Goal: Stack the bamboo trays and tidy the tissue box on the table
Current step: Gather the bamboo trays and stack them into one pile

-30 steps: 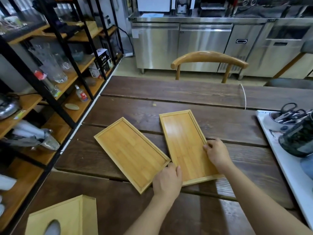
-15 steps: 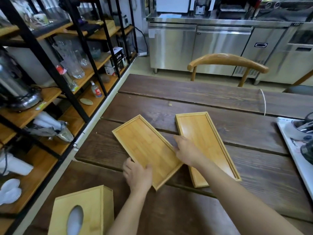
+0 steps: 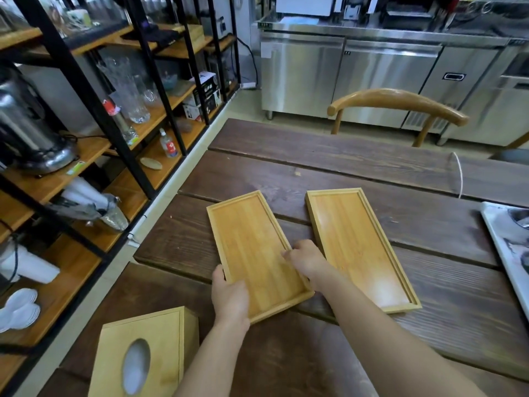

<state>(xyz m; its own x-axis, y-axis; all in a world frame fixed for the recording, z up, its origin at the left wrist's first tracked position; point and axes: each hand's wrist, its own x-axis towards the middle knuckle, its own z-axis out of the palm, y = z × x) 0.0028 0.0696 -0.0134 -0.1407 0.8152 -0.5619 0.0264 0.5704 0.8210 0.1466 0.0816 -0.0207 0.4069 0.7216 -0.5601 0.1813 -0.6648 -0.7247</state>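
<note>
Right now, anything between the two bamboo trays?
Head view: only the right hand, gripping the left tray's right rim, and bare table. Right tray lies apart.

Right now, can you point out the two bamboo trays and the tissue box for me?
left bamboo tray [image 3: 252,242]: head view, on its bare inner floor.
right bamboo tray [image 3: 352,233]: head view, on its inner floor, upper half.
tissue box [image 3: 160,330]: head view, on its top face above the oval opening.
</note>
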